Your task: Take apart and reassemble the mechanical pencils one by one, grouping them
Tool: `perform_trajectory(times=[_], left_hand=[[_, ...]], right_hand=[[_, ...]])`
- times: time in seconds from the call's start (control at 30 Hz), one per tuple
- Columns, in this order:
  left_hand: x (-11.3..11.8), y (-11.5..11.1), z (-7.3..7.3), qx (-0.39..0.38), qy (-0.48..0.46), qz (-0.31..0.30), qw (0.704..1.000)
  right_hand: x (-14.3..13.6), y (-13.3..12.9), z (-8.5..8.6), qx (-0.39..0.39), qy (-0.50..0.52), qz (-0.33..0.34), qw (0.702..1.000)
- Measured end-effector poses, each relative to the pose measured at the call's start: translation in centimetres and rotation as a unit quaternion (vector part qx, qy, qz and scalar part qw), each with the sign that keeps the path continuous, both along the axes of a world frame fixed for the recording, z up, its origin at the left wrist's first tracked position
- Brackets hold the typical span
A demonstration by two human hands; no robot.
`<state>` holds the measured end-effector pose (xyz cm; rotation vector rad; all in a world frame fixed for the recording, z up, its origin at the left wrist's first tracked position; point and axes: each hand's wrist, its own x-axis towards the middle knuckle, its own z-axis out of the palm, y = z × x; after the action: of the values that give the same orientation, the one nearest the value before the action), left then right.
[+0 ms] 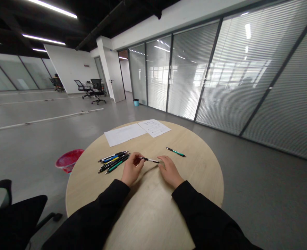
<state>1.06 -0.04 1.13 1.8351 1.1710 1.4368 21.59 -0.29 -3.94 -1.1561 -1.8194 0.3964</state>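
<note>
A black-and-white pen [151,160] is held just above the round table, pinched at its left end by the fingers of my left hand [133,168]. At the pen's right end is my right hand [169,170], its fingers stretched out and its thumb apart; whether it touches the pen's tip I cannot tell. Close to my left hand lies a bunch of several pens [114,161], mostly black, with green, blue, yellow and white parts. Beyond my right hand, a single green-and-black pen [176,152] lies on the tabletop.
Two printed sheets of paper [126,134] lie at the far side of the round wooden table [195,177]. A red bucket [69,159] stands on the floor to the left. At lower left is a black office chair [15,218]. Glass partitions with blinds line the right.
</note>
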Motion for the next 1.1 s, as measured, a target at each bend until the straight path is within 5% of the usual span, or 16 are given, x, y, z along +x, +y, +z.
perform_trajectory(times=[0.3,1.1], left_hand=[[-0.5,0.5,-0.4,-0.085,-0.139,-0.035,0.986],[-1.8,1.6,-2.0,-0.174,-0.114,-0.073,0.976]], right_hand=[[0.8,0.3,0.3,-0.068,0.070,0.003,0.995],[2.4,2.2,-1.4,-0.106,0.245,-0.040,0.963]])
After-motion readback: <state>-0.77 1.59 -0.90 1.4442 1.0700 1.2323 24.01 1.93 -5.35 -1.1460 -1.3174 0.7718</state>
